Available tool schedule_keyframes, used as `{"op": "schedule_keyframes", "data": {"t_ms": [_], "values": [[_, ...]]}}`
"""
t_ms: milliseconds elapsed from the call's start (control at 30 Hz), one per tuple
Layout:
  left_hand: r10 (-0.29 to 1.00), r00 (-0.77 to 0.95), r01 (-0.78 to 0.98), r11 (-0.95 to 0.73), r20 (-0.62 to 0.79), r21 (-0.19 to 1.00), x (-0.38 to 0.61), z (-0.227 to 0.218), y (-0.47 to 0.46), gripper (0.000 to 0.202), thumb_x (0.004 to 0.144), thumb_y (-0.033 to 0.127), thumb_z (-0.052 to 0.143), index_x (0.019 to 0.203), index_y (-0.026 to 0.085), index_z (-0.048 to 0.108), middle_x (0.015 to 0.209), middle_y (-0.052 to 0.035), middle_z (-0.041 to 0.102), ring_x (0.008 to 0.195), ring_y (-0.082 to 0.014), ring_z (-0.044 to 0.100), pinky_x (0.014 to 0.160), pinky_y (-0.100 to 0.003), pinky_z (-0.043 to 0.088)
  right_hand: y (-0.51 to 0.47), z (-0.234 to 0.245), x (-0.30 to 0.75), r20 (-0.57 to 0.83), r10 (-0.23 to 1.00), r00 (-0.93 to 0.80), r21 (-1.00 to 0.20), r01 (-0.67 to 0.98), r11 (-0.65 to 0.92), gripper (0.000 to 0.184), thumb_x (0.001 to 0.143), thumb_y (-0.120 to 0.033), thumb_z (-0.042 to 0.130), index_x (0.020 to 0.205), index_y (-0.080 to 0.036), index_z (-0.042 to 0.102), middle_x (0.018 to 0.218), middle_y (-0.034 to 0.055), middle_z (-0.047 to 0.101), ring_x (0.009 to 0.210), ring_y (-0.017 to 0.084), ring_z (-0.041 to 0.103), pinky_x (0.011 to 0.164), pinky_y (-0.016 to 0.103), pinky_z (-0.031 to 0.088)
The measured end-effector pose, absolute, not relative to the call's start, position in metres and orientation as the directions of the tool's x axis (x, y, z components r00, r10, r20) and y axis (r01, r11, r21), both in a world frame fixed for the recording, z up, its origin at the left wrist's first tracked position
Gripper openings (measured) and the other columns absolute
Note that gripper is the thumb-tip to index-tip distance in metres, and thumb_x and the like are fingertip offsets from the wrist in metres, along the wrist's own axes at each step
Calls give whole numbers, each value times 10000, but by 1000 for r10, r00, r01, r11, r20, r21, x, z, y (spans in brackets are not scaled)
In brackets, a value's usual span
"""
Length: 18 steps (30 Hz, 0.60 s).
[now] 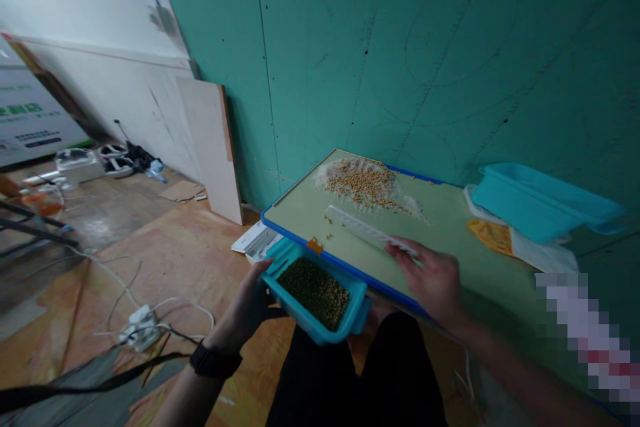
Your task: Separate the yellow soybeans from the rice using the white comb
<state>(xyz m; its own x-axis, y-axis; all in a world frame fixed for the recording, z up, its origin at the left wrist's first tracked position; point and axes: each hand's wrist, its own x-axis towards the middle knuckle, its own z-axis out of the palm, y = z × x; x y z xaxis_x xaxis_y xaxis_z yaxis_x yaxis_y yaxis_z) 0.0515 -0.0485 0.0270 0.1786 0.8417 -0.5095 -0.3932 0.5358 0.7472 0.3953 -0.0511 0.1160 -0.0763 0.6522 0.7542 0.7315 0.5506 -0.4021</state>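
Note:
My left hand grips the left end of a teal plastic container, held just under the near edge of a pale green board with a blue rim. Dark green and tan beans fill its bottom. In my right hand is a translucent ruler-like strip, lying low over the board and pointing left. A few loose tan beans lie by the strip's far end. Beyond it spreads a pile of tan beans mixed with white grains.
An empty-looking teal container stands at the board's right, beside a yellow and white packet. A green wall rises behind. On the floor at left are a power strip and cables. A pixelated patch hides the right edge.

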Motion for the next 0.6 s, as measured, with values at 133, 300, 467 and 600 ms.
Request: {"op": "schedule_keyframes", "data": {"t_ms": [133, 300, 467, 600], "values": [[859, 180, -401, 510, -480, 761, 46, 26, -43, 532, 811, 689, 847, 1093, 242, 788, 954, -80, 805, 896, -316, 707, 847, -519, 639, 10, 105, 396, 691, 721, -43, -538, 637, 553, 300, 1054, -452, 721, 1021, -215, 902, 876, 46, 890, 698, 249, 859, 637, 289, 682], [839, 177, -386, 540, -515, 748, 46, 35, -42, 530, 820, 685, 820, 1064, 215, 809, 905, -75, 784, 858, -288, 676, 823, -478, 639, 16, 100, 387, 693, 709, -130, -522, 586, 619, 218, 1036, -363, 733, 1022, -236, 909, 917, 43, 895, 739, 256, 871, 695, 314, 703], [832, 153, -395, 546, -534, 739, 50, 48, -46, 505, 776, 663, 850, 1021, 226, 792, 891, -66, 757, 857, -286, 652, 832, -485, 630, -25, 106, 381, 662, 699, -270, -486, 556, 675, 252, 1026, -161, 681, 1126, -250, 895, 1068, 46, 899, 881, 229, 889, 800, 289, 722], [869, 123, -410, 484, -480, 773, 54, 61, -56, 467, 822, 658, 851, 1024, 239, 819, 863, -64, 729, 844, -290, 656, 814, -493, 621, -50, 109, 374, 688, 642, -338, -423, 532, 734, 364, 1013, -74, 619, 1189, -258, 880, 1120, 35, 895, 931, 207, 888, 863, 274, 721]]}}
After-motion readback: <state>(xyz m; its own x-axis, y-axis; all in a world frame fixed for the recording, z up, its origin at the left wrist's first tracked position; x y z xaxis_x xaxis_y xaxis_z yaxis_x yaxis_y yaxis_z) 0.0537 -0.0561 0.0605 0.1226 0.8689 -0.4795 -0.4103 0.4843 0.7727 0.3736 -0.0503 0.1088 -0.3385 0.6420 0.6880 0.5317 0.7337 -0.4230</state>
